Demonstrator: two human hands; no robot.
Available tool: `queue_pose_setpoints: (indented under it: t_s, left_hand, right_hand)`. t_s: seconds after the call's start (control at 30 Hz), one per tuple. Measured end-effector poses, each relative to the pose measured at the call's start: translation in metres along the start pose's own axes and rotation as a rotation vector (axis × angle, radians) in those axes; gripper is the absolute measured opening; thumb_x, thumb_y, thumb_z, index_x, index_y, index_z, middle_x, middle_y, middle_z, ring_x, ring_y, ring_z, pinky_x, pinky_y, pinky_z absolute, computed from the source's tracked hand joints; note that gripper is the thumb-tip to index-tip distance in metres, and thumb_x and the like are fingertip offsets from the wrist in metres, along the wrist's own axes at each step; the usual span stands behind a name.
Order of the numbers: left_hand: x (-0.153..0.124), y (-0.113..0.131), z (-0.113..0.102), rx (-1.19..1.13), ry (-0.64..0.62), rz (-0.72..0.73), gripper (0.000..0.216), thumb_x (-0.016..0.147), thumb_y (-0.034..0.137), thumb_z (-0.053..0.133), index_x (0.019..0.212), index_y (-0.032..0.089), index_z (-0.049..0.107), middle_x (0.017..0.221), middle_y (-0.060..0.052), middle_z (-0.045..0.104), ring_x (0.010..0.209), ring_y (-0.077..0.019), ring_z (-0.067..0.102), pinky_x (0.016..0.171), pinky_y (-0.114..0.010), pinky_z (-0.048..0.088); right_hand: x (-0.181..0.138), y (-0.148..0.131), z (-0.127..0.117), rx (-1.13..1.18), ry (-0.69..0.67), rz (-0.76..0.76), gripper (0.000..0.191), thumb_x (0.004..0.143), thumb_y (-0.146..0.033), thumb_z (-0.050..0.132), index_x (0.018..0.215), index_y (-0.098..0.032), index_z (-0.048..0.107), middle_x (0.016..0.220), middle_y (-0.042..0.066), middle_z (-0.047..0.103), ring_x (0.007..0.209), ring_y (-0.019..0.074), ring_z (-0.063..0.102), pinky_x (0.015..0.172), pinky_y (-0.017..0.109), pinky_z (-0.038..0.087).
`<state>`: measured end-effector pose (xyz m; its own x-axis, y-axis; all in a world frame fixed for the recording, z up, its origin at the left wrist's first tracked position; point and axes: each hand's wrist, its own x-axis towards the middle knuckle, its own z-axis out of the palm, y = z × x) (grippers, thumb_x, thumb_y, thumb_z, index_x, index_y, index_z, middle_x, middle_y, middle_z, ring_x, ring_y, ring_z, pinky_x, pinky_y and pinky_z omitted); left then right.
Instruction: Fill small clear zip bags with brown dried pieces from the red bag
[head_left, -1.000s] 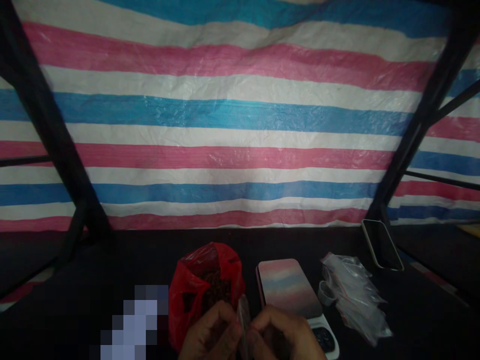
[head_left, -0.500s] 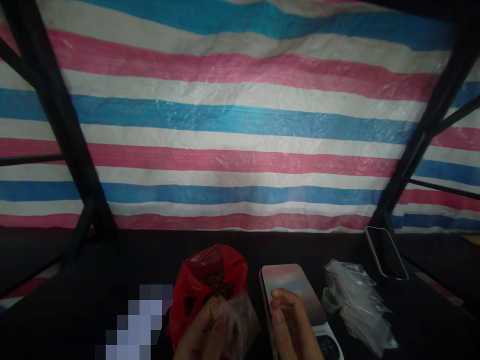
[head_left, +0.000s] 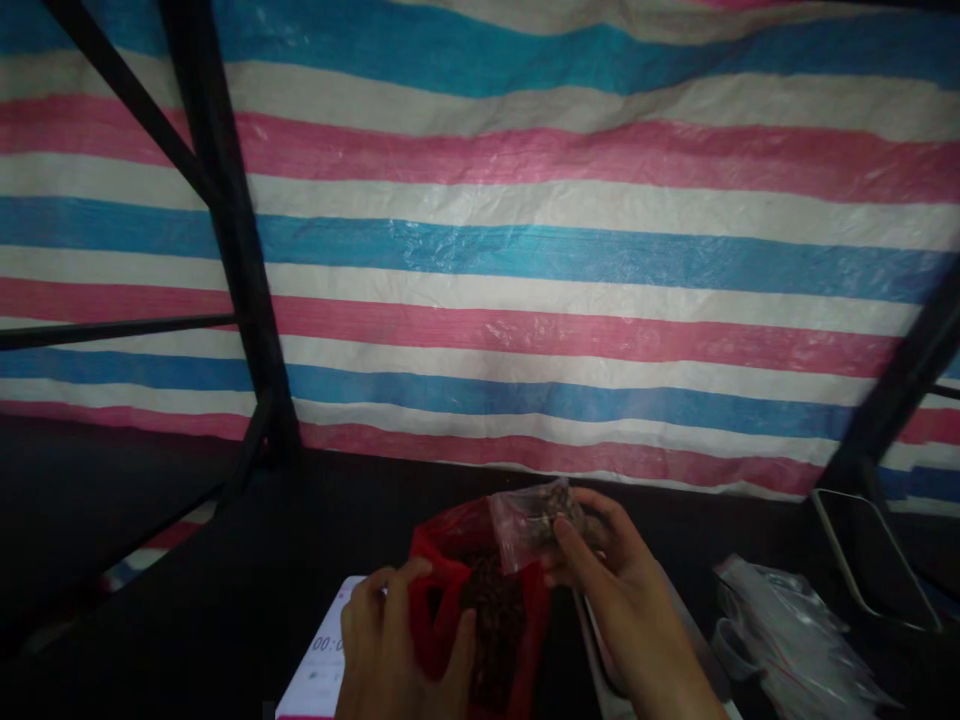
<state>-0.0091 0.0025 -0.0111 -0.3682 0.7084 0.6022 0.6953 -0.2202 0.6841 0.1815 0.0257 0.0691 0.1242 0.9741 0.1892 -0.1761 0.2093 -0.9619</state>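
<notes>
Fingers of the right hand (head_left: 600,560) pinched a small clear bag (head_left: 534,518) holding some brown bits, its long axis lying roughly level and its open end toward the left, just above the red bag (head_left: 442,560). That bag stood mouth-up, full of dark brown pieces, the left hand (head_left: 390,640) curled around its rim. Faint digits, "00:", showed on a white sheet (head_left: 322,665) beside it.

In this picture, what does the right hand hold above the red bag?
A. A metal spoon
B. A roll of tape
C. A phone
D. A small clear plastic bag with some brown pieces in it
D: the right hand pinches a small clear plastic bag with brown bits inside, over the red bag that the left hand grips.
</notes>
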Motion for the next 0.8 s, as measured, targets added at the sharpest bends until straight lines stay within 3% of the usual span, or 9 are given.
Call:
queue_pose_setpoints:
  t_s: [0.1,0.2,0.37,0.53,0.67,0.8]
  left_hand:
    - [-0.005,-0.012,0.012,0.027,0.023,-0.033,0.037,0.093,0.036,0.052,0.126,0.022,0.061,0.117,-0.011,0.054,0.107,-0.0334,0.062,0.095,-0.058,0.058]
    - [-0.003,-0.020,0.012,-0.122,-0.014,-0.063,0.031,0.095,0.032,0.050,0.123,0.023,0.059,0.115,-0.010,0.061,0.105,-0.0301,0.066,0.092,-0.053,0.061]
    - [0.012,-0.012,0.004,-0.425,-0.032,-0.236,0.035,0.095,0.050,0.066,0.117,0.023,0.063,0.114,-0.007,0.070,0.101,-0.0259,0.074,0.083,-0.039,0.066]
    - [0.021,0.006,0.012,-0.488,0.079,-0.207,0.031,0.099,0.048,0.065,0.116,0.023,0.061,0.115,-0.006,0.067,0.101,-0.0209,0.071,0.087,-0.034,0.062]
    - [0.017,0.009,0.021,-0.464,0.077,-0.212,0.029,0.100,0.046,0.063,0.118,0.023,0.060,0.118,-0.006,0.065,0.104,-0.0216,0.068,0.092,-0.037,0.060]
    - [0.000,0.011,0.014,-0.385,0.010,-0.187,0.034,0.097,0.049,0.064,0.119,0.023,0.062,0.120,-0.009,0.067,0.110,-0.0277,0.068,0.095,-0.046,0.060]
  right_hand:
    - [0.006,0.002,0.010,-0.339,-0.071,-0.173,0.038,0.088,-0.040,0.075,0.123,-0.029,0.066,0.113,0.005,0.081,0.099,0.0261,0.079,0.087,0.039,0.065]
    - [0.000,0.011,0.012,-0.629,-0.133,-0.203,0.036,0.090,-0.031,0.068,0.126,-0.032,0.070,0.121,0.005,0.081,0.109,0.0296,0.078,0.096,0.043,0.062]
    - [-0.002,0.017,0.007,-0.721,-0.075,-0.249,0.046,0.094,-0.040,0.066,0.139,-0.033,0.066,0.130,0.008,0.078,0.114,0.0340,0.075,0.098,0.052,0.061]
    - [0.008,0.029,0.003,-0.756,-0.087,-0.251,0.052,0.084,-0.025,0.070,0.136,-0.027,0.069,0.140,0.010,0.073,0.131,0.0354,0.067,0.115,0.056,0.050]
    - [0.006,0.033,0.003,-0.550,-0.142,-0.111,0.041,0.090,-0.030,0.063,0.131,-0.027,0.067,0.120,0.008,0.082,0.107,0.0294,0.079,0.091,0.041,0.064]
    - [0.003,0.025,0.003,-0.485,-0.117,-0.119,0.030,0.095,-0.041,0.061,0.121,-0.027,0.070,0.110,0.007,0.083,0.095,0.0269,0.081,0.081,0.035,0.064]
